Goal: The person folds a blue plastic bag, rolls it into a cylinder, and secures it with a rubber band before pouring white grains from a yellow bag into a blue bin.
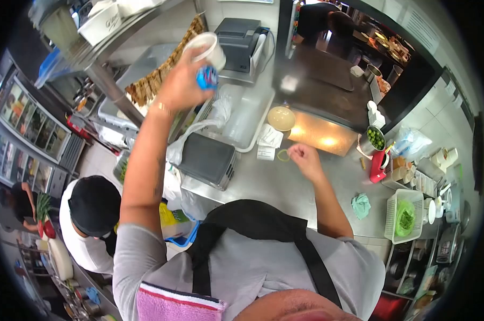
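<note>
My left hand (180, 83) is raised at the upper left, its fingers closed around a white round tub (210, 51). A small blue item with red and white print (207, 78) shows at the same hand, below the tub; its kind is blurred. Low over the steel counter (263, 198), my right hand (305, 160) pinches a thin yellow-green rubber band (283, 155). Just beyond that hand are white paper slips (268, 140) and a beige bowl (281, 118).
A black printer (239, 45) and a clear plastic bin (247, 117) stand at the back. Nearer is a dark lidded box (207, 160). To the right are a green cloth (360, 205) and a white basket (390, 216). A person in a black cap (96, 206) is close on my left.
</note>
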The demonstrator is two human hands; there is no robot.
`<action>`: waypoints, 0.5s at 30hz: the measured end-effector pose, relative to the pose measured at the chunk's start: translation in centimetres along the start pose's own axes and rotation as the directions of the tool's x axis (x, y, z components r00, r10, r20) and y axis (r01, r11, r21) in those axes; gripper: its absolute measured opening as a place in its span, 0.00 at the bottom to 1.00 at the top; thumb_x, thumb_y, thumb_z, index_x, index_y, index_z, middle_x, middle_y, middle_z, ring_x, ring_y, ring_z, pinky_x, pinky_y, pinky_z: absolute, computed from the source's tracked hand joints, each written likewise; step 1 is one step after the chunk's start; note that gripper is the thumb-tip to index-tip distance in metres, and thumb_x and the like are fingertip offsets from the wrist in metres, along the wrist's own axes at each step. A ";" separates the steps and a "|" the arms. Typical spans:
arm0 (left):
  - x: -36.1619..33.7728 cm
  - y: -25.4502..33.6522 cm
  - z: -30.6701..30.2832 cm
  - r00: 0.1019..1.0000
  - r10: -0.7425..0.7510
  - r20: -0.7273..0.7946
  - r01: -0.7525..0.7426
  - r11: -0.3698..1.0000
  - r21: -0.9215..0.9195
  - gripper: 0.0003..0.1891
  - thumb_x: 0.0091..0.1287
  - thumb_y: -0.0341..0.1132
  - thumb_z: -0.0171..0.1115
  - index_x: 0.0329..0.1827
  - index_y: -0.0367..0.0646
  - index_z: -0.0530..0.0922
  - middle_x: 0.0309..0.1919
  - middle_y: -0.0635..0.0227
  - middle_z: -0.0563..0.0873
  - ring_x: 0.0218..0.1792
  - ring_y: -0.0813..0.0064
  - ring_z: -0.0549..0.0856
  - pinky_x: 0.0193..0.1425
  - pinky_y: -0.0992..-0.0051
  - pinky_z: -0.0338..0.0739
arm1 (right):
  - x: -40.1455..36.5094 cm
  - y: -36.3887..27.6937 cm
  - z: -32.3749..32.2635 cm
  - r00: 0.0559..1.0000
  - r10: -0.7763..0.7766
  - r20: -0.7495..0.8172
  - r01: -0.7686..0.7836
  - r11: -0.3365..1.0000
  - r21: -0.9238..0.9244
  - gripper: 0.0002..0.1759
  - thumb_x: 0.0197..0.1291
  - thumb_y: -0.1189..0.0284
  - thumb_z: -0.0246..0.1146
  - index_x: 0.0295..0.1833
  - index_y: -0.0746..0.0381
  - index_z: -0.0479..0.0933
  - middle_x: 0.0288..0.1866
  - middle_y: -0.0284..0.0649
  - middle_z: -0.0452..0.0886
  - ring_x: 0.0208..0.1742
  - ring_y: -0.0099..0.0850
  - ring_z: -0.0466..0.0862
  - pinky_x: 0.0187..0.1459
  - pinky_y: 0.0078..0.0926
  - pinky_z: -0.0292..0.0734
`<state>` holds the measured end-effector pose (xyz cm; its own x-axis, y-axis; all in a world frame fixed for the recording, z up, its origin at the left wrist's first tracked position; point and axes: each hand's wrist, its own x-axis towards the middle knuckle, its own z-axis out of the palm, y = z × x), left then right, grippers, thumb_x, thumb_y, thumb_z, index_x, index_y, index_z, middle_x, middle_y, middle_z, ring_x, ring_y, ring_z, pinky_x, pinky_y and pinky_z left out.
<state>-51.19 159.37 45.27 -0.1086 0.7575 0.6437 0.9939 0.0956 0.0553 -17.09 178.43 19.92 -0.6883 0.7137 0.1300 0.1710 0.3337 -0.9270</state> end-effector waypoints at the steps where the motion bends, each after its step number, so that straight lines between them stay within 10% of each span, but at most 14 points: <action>1: 3.3 0.5 -0.3 0.999 -0.028 -0.024 0.028 1.000 -0.007 0.30 0.49 0.38 0.79 0.59 0.43 0.88 0.74 0.54 0.77 0.67 0.49 0.84 0.73 0.58 0.81 | -1.1 0.8 -0.5 1.000 -0.006 -0.013 0.006 1.000 0.010 0.08 0.69 0.70 0.72 0.39 0.63 0.85 0.26 0.24 0.70 0.29 0.16 0.68 0.32 0.23 0.65; 8: 23.4 -8.1 10.5 0.991 -0.054 0.120 0.046 0.997 0.069 0.34 0.50 0.48 0.79 0.62 0.43 0.89 0.75 0.48 0.77 0.66 0.48 0.85 0.74 0.60 0.80 | -8.7 4.3 -4.2 0.970 0.198 -0.139 -0.180 0.975 0.134 0.07 0.70 0.73 0.70 0.38 0.64 0.84 0.27 0.21 0.69 0.30 0.15 0.66 0.31 0.22 0.63; 13: 23.5 -8.1 12.0 0.995 -0.039 0.089 0.017 0.971 0.239 0.41 0.48 0.56 0.81 0.66 0.43 0.87 0.75 0.48 0.78 0.73 0.49 0.81 0.77 0.60 0.77 | -9.8 4.9 -5.8 0.962 0.227 -0.150 -0.203 0.966 0.162 0.08 0.69 0.74 0.69 0.35 0.63 0.82 0.25 0.22 0.68 0.29 0.17 0.66 0.30 0.23 0.63; 15: 19.5 -5.9 9.7 0.987 0.147 -0.071 -0.144 0.989 0.045 0.38 0.49 0.50 0.82 0.65 0.43 0.86 0.68 0.50 0.84 0.67 0.53 0.85 0.73 0.60 0.80 | -8.2 4.5 -5.9 0.985 0.139 -0.105 -0.150 0.982 -0.112 0.05 0.65 0.76 0.68 0.35 0.63 0.80 0.24 0.28 0.72 0.28 0.19 0.69 0.31 0.24 0.67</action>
<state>-59.32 179.85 50.11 0.0399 0.7157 0.6973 0.9973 0.0150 -0.0725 -6.53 177.65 16.78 -0.5801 0.8138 0.0362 0.3503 0.2894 -0.8908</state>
